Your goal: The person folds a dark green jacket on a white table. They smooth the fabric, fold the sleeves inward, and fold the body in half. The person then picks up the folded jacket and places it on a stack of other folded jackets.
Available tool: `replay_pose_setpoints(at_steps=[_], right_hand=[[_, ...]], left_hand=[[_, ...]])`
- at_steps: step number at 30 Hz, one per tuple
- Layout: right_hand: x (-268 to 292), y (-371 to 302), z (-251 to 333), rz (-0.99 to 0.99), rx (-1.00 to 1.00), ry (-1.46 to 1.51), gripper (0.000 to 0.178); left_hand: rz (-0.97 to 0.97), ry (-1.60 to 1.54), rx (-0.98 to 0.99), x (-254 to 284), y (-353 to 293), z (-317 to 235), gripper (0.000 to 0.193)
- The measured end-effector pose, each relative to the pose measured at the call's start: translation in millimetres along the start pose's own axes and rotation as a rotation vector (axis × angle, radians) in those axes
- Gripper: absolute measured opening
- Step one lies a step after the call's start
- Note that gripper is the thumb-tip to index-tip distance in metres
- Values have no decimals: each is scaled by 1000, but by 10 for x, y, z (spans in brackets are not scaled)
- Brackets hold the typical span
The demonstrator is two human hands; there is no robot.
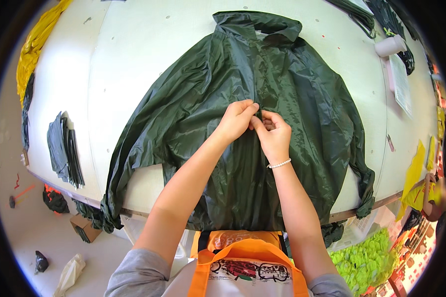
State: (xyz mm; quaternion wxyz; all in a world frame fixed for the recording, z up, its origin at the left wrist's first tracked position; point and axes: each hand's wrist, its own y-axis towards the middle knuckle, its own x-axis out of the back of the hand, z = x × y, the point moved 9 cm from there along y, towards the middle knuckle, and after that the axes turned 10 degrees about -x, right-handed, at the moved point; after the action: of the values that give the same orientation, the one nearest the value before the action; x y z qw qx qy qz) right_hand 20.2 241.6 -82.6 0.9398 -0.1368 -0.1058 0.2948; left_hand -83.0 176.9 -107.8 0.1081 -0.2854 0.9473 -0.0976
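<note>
A dark green, shiny raincoat lies spread on the white table, its collar at the far end and its sleeves out to both sides. My left hand and my right hand meet at the middle of its front opening. Both pinch the front edge with thumb and fingers, and the fingertips nearly touch. What exactly lies between the fingertips, such as a fastener, is hidden. A beaded bracelet circles my right wrist. The coat's lower hem hangs at the table's near edge.
Folded dark garments lie on the white table at left, with yellow material beyond. At right are a white cup, a paper sheet and a small tool. Bright green material fills the lower right.
</note>
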Motion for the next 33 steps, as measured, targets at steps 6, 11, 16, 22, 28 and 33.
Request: replay_pose_setpoints(at_steps=[6, 11, 16, 22, 28, 33], right_hand=[[-49, 81, -65, -11, -76, 14, 13], [184, -44, 140, -54, 157, -267, 23], [1248, -1009, 103, -186, 383, -1056, 55], [2234, -1098, -781, -209, 180, -1324, 63], [2254, -155, -476, -250, 328, -1308, 60], [2124, 446, -267, -331, 251, -1471, 55]], left_hand=[[-90, -33, -32, 91, -141, 33, 19], [-357, 996, -424, 192, -1025, -641, 59], [-229, 1392, 76, 631, -2485, 180, 80], [-324, 1455, 7, 1062, -2592, 391, 86], [-421, 1506, -161, 1182, -1785, 128, 73], [-487, 1532, -160, 1250, -1261, -44, 69]])
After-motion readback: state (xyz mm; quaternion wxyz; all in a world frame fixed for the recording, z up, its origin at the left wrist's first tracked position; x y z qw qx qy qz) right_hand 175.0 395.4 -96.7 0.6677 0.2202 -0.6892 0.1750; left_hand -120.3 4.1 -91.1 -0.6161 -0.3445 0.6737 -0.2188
